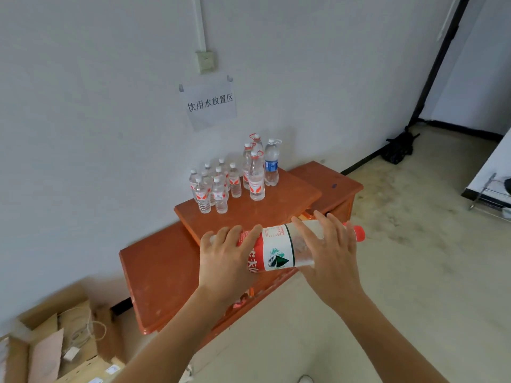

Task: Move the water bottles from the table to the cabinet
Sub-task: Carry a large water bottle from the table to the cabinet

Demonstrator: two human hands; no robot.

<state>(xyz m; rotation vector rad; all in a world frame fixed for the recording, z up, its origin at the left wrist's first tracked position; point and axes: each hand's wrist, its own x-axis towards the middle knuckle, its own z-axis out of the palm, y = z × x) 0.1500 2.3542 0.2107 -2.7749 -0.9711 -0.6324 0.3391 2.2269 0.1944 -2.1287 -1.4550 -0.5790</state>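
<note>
I hold a large water bottle [279, 250] with a red and white label and a red cap, lying sideways in front of me. My left hand [224, 261] grips its base end and my right hand [329, 250] grips its clear shoulder near the cap. Beyond it stands a reddish wooden cabinet [276, 205] against the wall. On its top are several small bottles [213, 186] at the left and several tall bottles [257, 172] at the right, one with a blue label [271, 164].
A lower reddish cabinet [157, 272] stands at the near left and another [331, 181] at the far right. Open cardboard boxes [60, 341] with cables lie at the bottom left. A paper sign [210, 105] hangs on the wall. A black bag [398, 149] sits by the far corner.
</note>
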